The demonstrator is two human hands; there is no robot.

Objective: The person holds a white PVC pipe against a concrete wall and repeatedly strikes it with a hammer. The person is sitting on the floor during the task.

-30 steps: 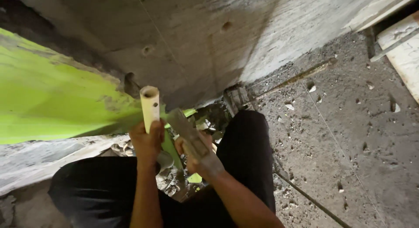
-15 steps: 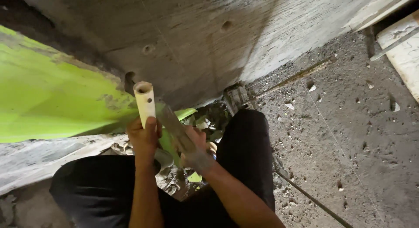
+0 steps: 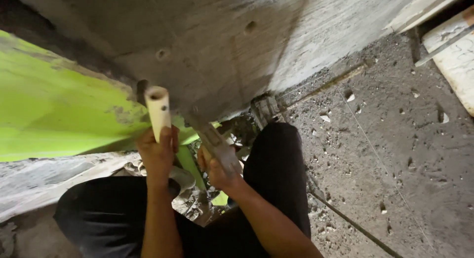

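Left hand [image 3: 157,154] closed around a short cream plastic pipe [image 3: 158,112], upright before the rough grey concrete wall [image 3: 276,36]. Right hand [image 3: 217,169] gripping a flat, dusty metal tool [image 3: 215,142], angled toward the pipe's base. Could slip on smooth plastic and nick fingers. Bright green sheet [image 3: 54,115] behind; gritty rubble floor [image 3: 395,154].
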